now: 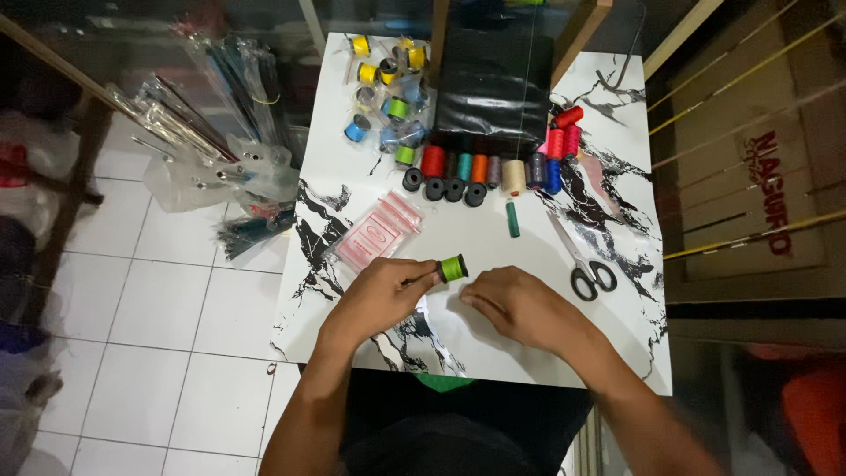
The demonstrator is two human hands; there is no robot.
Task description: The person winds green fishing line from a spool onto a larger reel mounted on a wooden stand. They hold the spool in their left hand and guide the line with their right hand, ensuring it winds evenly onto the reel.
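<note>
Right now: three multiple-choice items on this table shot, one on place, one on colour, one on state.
1. Where do the scissors lie?
A. right of the right hand
B. on the floor
C. on the black bag

2. What colour is the spool at the left hand?
A. red
B. bright green
C. white

3. How does the dark green tube sit?
A. held in a hand
B. lying alone on the marble-patterned table
C. inside a bag

Answers: 1 A, they rest near the table's right edge; 2 B, its thread is lime green; 3 B, nothing touches it.
</note>
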